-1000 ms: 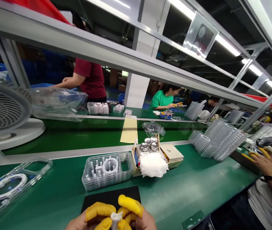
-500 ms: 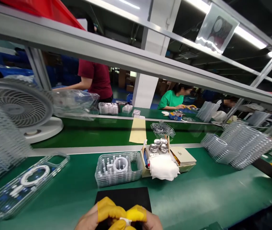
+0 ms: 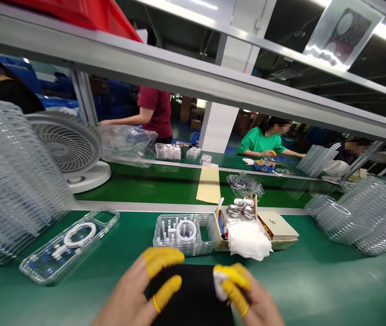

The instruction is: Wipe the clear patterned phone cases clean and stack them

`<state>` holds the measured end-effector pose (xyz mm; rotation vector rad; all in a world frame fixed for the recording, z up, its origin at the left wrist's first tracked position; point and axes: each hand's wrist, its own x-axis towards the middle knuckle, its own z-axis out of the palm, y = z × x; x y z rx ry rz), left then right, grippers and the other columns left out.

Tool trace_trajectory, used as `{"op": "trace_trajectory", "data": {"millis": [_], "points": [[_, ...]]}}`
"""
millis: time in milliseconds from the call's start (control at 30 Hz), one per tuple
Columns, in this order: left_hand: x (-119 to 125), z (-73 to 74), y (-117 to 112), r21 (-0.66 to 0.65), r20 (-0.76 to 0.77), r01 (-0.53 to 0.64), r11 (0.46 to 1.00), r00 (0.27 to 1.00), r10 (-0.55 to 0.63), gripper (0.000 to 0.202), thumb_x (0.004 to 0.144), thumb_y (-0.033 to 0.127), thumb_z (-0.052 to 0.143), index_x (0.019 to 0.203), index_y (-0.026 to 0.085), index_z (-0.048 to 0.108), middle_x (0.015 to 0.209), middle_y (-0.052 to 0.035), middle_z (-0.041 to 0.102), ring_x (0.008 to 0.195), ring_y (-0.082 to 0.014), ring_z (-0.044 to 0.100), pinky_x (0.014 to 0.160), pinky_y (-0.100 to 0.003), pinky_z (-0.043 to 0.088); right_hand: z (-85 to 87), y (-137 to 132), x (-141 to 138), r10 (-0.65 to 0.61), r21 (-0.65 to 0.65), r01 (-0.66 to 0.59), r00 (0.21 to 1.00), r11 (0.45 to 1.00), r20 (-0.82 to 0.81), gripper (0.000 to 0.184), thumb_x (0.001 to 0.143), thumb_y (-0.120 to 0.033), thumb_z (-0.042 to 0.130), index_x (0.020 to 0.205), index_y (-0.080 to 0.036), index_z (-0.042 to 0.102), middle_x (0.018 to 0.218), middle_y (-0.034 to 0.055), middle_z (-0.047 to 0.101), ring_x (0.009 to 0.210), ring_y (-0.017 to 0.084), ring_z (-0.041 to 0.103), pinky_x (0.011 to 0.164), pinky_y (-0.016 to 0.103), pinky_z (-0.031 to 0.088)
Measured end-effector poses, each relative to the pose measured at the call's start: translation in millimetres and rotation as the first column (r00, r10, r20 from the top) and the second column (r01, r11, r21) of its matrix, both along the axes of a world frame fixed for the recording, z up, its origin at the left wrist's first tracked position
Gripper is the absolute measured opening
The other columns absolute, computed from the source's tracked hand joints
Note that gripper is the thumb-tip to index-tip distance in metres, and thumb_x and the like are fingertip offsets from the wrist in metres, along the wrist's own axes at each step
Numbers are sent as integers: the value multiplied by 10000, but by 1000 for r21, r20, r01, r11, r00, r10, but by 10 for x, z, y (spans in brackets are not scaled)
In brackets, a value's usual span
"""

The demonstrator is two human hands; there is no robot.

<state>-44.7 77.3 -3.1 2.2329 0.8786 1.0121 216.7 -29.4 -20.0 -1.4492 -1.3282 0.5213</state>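
My hands wear yellow finger cots and hover over a black mat (image 3: 193, 294) at the bottom of the view. My left hand (image 3: 138, 287) has its fingers spread, with nothing visible in them. My right hand (image 3: 247, 292) pinches a small white piece (image 3: 220, 283) of soft-looking material. Just beyond the mat stands a transparent plastic tray (image 3: 184, 235) holding a white ring. A transparent phone case (image 3: 69, 246) with a white ring lies to the left, out of reach of my fingers.
A cardboard box (image 3: 226, 231) with metal tins and white wipes (image 3: 249, 240) stands on the green bench (image 3: 297, 280). Tall stacks of transparent cases rise at left (image 3: 12, 181) and right (image 3: 359, 217). Co-workers sit across the bench, behind a metal shelf rail (image 3: 145, 68) and near a fan (image 3: 67, 142).
My hands have moved apart. The white piece, earlier pinched with both hands together, is now in my right hand. The whole scene has shifted rightward in view.
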Motion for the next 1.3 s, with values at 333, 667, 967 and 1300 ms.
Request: {"op": "trace_trajectory", "data": {"millis": [333, 667, 967, 1300], "points": [[73, 423, 926, -89, -493, -3, 996, 869, -41, 810, 850, 614, 741, 1543, 236, 560, 1605, -135, 561, 1483, -394, 530, 1181, -542, 494, 849, 1075, 1133, -261, 56, 361, 551, 931, 793, 275, 1052, -371, 586, 911, -185, 732, 826, 70, 737, 817, 235, 696, 860, 423, 548], [63, 427, 832, -60, -456, -23, 998, 890, -7, 868, 809, 566, 797, 1567, 237, 529, 1578, -98, 596, 1457, -386, 560, 1214, -508, 469, 922, 1213, 1049, -62, -38, 186, 501, 982, 863, 255, 1029, -206, 582, 1185, -212, 784, 1143, 100, 792, 1097, 259, 719, 958, 388, 547], [-187, -375, -149, 124, -353, 218, 968, 922, -162, 877, 823, 664, 812, 1589, 388, 485, 1493, -52, 679, 1314, -334, 695, 1120, -424, 578, 825, 1100, 1180, 27, -77, 141, 329, 987, 944, 278, 960, -111, 581, 1064, -179, 830, 1051, 136, 767, 962, 272, 679, 925, 395, 523], [-266, -300, -315, -350, -290, 233, 907, 894, -342, 798, 998, 637, 619, 1630, 185, 436, 1651, -166, 495, 1542, -365, 449, 1312, -550, 293, 609, 1158, 1483, -85, 138, -144, 325, 980, 942, 226, 803, -185, 547, 694, -219, 742, 694, 153, 691, 637, 297, 656, 638, 446, 528]]}}
